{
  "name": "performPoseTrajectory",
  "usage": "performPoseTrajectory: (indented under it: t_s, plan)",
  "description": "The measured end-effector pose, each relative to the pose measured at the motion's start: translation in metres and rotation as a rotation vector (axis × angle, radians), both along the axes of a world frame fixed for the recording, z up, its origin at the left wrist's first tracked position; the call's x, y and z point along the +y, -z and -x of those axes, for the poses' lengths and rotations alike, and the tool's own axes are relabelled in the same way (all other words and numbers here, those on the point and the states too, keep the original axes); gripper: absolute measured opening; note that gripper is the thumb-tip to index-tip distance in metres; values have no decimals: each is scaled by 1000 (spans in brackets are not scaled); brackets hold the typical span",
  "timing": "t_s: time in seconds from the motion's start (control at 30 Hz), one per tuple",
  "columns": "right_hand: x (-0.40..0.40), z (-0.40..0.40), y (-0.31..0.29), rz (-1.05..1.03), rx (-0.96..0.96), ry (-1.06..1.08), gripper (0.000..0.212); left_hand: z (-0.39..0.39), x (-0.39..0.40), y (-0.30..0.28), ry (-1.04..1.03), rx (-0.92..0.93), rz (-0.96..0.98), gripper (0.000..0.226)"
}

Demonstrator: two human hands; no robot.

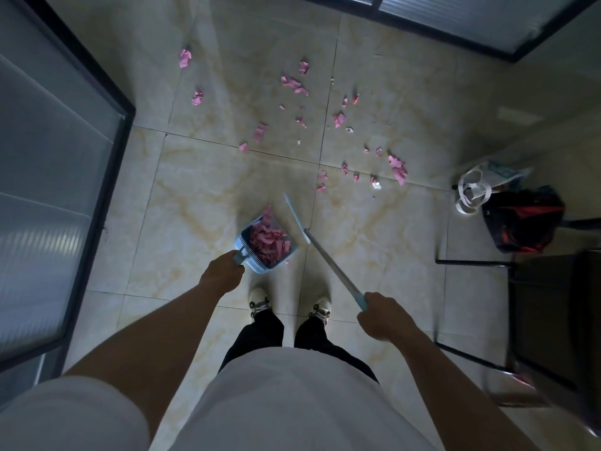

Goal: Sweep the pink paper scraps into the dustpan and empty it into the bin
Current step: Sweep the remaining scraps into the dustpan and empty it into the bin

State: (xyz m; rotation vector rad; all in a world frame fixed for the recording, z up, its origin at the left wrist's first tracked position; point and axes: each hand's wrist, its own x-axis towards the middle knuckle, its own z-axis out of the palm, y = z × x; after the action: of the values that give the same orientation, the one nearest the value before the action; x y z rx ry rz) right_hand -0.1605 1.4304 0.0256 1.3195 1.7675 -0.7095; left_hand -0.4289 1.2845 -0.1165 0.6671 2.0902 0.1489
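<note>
The left hand (224, 271) was wrapped tight around the short handle of the blue dustpan (260, 262), and the pan reached straight out from that fist with its open mouth pointing away from the person, a sensible way to hold it so scraps could be pushed in from the far side. Its tray was already heaped with pink paper scraps (270, 242), one stray piece lying just beside its right wall. The right hand (383, 317) was closed around the pale blue end of the broom (328, 262), whose long shaft ran up and leftward from that grip to a narrow head just right of the dustpan's mouth, near it but not touching; whether the head rested on the tiled floor (390, 239) could not be told. Held so, it looked ready to reach outward and draw more in. Well beyond both grips many loose scraps (398, 169) lay scattered, so the sweeping seemed about half done. Off to the right of the broom hand sat a dark bag (523, 219) beside a chair frame (471, 262). No bin was in view.
</note>
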Motion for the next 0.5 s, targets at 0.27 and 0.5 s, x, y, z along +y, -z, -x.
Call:
performPoseTrajectory:
  t_s: [0.27, 0.5]
  plan:
    - [31, 57, 14, -35, 9, -68, 34, 4, -18, -10, -46, 64, 19, 33]
    - [14, 76, 20, -42, -82, -314, 36, 6, -31, -11, -90, 60, 57, 36]
